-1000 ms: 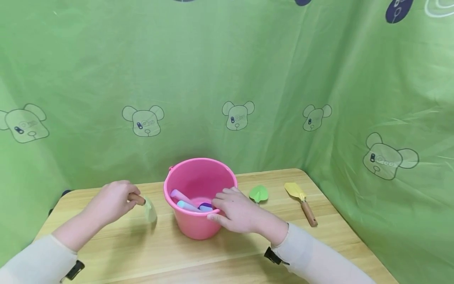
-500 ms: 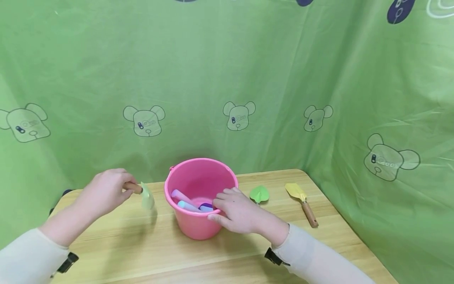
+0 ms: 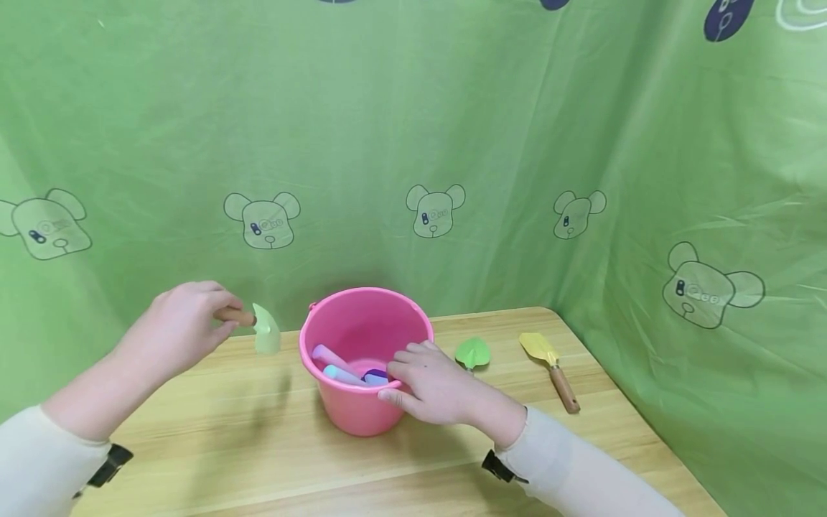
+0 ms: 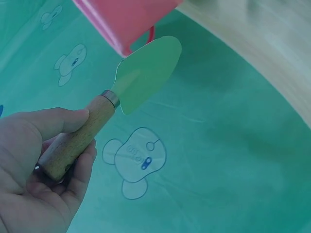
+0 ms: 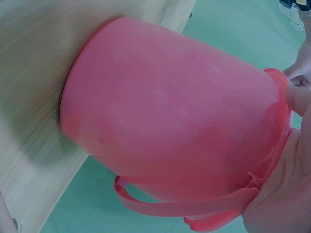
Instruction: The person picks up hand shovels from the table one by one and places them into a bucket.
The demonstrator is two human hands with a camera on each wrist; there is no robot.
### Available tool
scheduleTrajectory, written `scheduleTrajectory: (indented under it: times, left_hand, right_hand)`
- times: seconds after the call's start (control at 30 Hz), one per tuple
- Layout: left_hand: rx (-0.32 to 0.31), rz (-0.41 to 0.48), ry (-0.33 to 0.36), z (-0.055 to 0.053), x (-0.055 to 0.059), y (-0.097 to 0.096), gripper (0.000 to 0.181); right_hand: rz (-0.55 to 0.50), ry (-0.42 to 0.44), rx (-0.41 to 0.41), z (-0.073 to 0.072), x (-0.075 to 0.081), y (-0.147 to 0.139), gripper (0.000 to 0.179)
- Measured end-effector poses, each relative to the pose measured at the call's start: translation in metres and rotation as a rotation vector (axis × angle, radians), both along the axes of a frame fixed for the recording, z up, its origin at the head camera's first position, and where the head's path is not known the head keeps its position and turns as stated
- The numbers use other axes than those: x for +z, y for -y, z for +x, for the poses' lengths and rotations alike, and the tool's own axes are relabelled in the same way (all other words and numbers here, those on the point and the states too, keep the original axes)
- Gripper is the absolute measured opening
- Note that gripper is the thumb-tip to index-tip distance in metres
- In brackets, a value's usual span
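My left hand [image 3: 184, 323] holds a small garden trowel [image 3: 266, 332] by its wooden handle, off the table and left of the pink bucket [image 3: 362, 413]. In the left wrist view the thumb lies along the handle, and the pale green blade [image 4: 148, 73] points away from the palm. My right hand [image 3: 436, 388] grips the bucket's near right rim, thumb outside and fingers over the edge. Inside the bucket lean a purple stick-like piece [image 3: 331, 357] and a teal-ended one [image 3: 342, 375], beside a dark blue item [image 3: 375, 376]. Their lower parts are hidden.
Right of the bucket lies a bright green trowel [image 3: 472, 352], its handle hidden behind my right hand. A yellow trowel [image 3: 538, 347] with a wooden handle lies farther right. Green cloth [image 3: 362, 143] hangs behind and beside the wooden table [image 3: 310, 467].
My left hand has risen and moved left with the trowel, whose blade now hangs higher above the table. My right hand and the bucket have stayed in place.
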State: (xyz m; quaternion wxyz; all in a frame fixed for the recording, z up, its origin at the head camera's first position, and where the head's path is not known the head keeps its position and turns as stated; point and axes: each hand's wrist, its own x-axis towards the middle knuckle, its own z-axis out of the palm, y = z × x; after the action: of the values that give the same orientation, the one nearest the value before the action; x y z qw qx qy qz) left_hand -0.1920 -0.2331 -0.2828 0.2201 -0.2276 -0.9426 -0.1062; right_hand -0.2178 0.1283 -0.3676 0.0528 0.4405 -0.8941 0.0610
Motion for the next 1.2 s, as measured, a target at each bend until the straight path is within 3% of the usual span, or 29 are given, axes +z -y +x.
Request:
scheduleTrajectory:
  times: [0.3,0.5,0.67,1.2]
  left_hand:
    - [-0.019,0.011,-0.065,0.003,0.014,-0.004,0.022]
    - [-0.054,0.036,-0.135,0.004,0.026,-0.012,0.023]
    - [-0.082,0.071,-0.153,0.007,0.033,-0.022,0.026]
    - [-0.133,0.131,-0.112,-0.004,0.025,-0.056,0.021]
  right_hand:
    - [-0.005,-0.001,-0.001,0.001,0.001,0.0,0.048]
    - [-0.004,0.004,-0.002,0.002,0.002,0.0,0.046]
    - [-0.004,0.004,-0.003,0.001,0.001,0.0,0.047]
    - [0.002,-0.001,-0.008,-0.001,-0.001,0.001,0.044]
